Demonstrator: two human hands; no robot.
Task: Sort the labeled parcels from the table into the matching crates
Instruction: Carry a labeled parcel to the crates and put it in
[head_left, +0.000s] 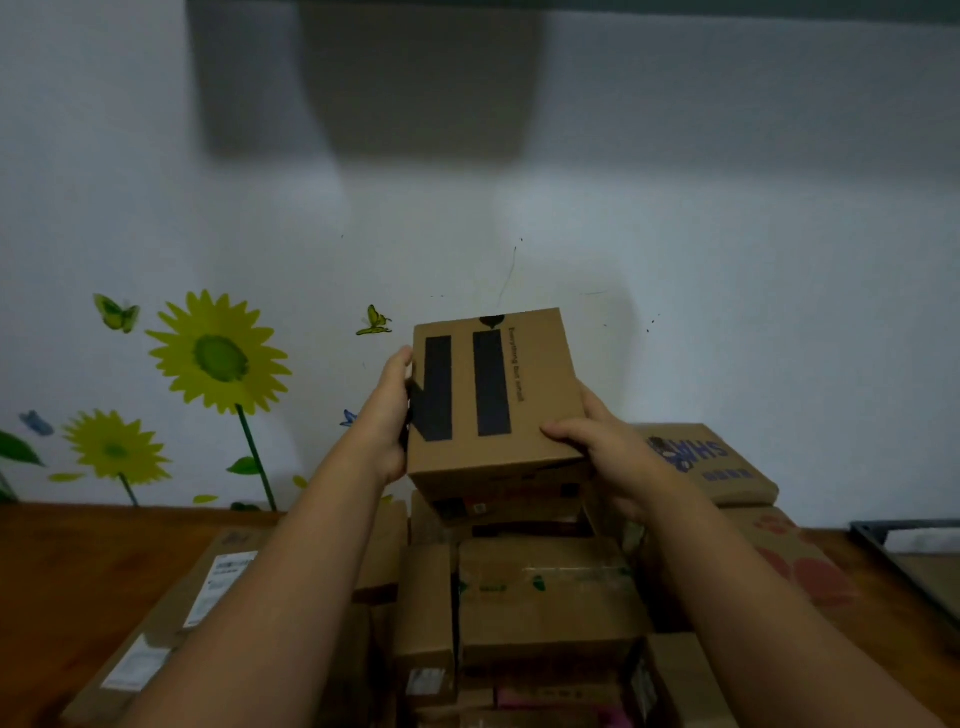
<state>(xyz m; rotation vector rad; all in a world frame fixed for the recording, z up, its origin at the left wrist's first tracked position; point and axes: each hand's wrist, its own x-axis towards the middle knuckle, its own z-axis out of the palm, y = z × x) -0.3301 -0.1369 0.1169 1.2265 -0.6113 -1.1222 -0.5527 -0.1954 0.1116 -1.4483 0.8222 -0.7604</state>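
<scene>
Most of the view is being taken up by a pale wall (727, 208), with a big sunflower sticker (218, 358) showing on its left part. Below it a brown wooden table (78, 545) is running along the wall. A pile (545, 587) of cardboard parcels is covering the table's middle from the near edge to the far edge. A flat carton (171, 623) with white labels is lying along the pile's left side. At the far right of the pile, a blue-printed box (727, 467) is sitting on top of a red-printed box (795, 561). A dark frame (893, 551) is showing at the table's right edge; what it is cannot be told.

Above the far middle of the pile, a parcel (540, 395) with two black bars on its top face is being held up in front of the wall, tilting towards the camera. Its underside is hidden, so contact with the pile cannot be told. The left hand (387, 410) is gripping the parcel's left side. The right hand (597, 447) is gripping its near right corner, with the thumb lying on the top face.
</scene>
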